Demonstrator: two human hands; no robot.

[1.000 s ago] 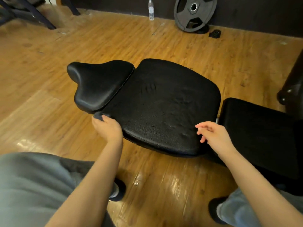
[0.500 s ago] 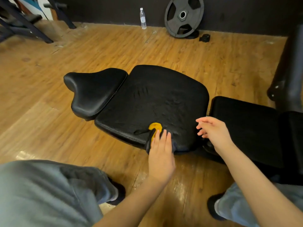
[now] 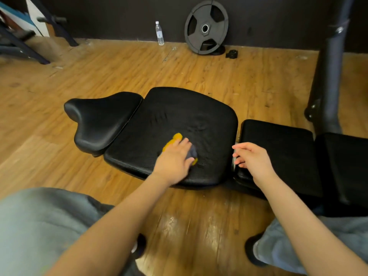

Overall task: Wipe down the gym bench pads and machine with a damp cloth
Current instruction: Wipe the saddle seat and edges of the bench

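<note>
The left hand (image 3: 175,160) lies palm down on a cloth (image 3: 175,139), fingers spread flat and pressing it onto the middle pad (image 3: 179,116) of the bench, near that pad's front edge. Most of the cloth is hidden under the hand; only a yellow corner above the knuckles, a grey fold by the fingertips and a small yellow bit below them show, all blurred. The right hand (image 3: 253,158) hovers over the gap between the middle pad and the next pad (image 3: 278,148), fingers loosely curled and holding nothing; whether it touches either edge is hard to tell.

Four black pads sit in a row: a contoured end pad (image 3: 103,120) at the left, the wide middle one, the next one, and a last pad (image 3: 346,166) cut off by the right border. A dark post (image 3: 328,86) rises behind them, its top out of sight.

The floor (image 3: 59,156) is glossy wood planking against a dark wall. One weight plate (image 3: 206,27) leans on that wall, with one water bottle (image 3: 160,33) standing left of it and one small black object (image 3: 232,54), too small to identify, to its right
</note>
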